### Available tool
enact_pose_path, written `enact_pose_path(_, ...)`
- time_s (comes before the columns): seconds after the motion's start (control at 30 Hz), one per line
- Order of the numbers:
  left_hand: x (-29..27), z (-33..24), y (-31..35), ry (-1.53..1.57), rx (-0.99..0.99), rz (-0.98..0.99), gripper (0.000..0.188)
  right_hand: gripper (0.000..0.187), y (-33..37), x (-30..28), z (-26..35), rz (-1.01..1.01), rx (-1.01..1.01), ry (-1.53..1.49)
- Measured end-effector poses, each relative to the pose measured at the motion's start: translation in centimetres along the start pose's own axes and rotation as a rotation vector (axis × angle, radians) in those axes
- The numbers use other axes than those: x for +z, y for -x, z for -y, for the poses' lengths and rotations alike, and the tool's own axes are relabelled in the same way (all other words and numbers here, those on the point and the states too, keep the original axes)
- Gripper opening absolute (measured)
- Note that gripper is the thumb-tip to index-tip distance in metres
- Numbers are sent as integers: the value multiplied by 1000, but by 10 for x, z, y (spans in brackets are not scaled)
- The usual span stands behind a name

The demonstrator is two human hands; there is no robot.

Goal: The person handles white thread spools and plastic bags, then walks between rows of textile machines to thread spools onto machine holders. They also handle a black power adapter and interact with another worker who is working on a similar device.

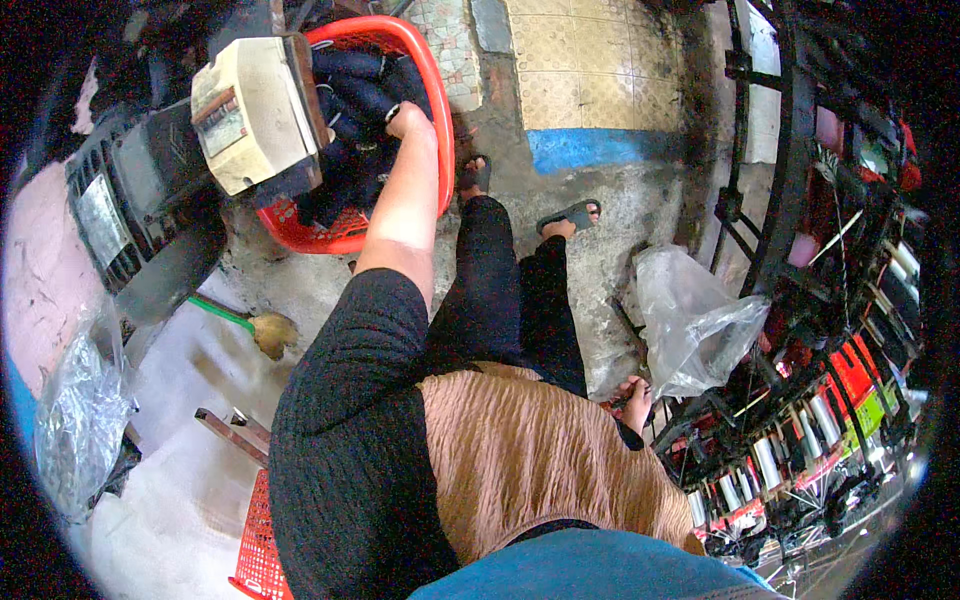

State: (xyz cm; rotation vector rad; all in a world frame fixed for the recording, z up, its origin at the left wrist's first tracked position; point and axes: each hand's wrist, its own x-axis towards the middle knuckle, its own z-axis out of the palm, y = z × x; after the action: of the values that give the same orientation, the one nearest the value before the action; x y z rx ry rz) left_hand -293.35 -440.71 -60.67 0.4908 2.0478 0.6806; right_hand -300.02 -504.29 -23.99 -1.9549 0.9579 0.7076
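Observation:
My left hand (410,122) reaches into a red plastic basket (443,150) on the far side, left of centre. Its fingers close around a dark yarn spool (391,113) whose pale end shows by the fingertips; part of the grip is hidden. More dark navy spools (350,92) lie heaped in the basket. Low at my right side, my right hand (635,402) has its fingers curled in, close to a clear plastic bag (690,320). What it holds, if anything, I cannot make out.
A beige and dark machine housing (255,115) overhangs the basket's left side. Black metal framing (785,150) and rows of machine parts (770,460) line the right. A green-handled brush (270,335), another red basket (262,540) and plastic wrapping (85,420) are at left.

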Motion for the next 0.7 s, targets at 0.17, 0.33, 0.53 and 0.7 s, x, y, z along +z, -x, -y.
enact_pose_path(0.17,-42,-26,-6,-169,-257,495,23,31,11,2,4,-16,14,-32)
enact_pose_path(0.33,-138,-28,18,-1283,835,980,27,34,15,14,-7,6,91,-41)
enact_pose_path(0.53,-155,-70,67,-1927,1035,1058,63,35,12,37,8,73,-59,-86)
enact_pose_path(0.7,-167,-185,150,-1075,557,1814,49,29,29,70,109,20,-204,-31)
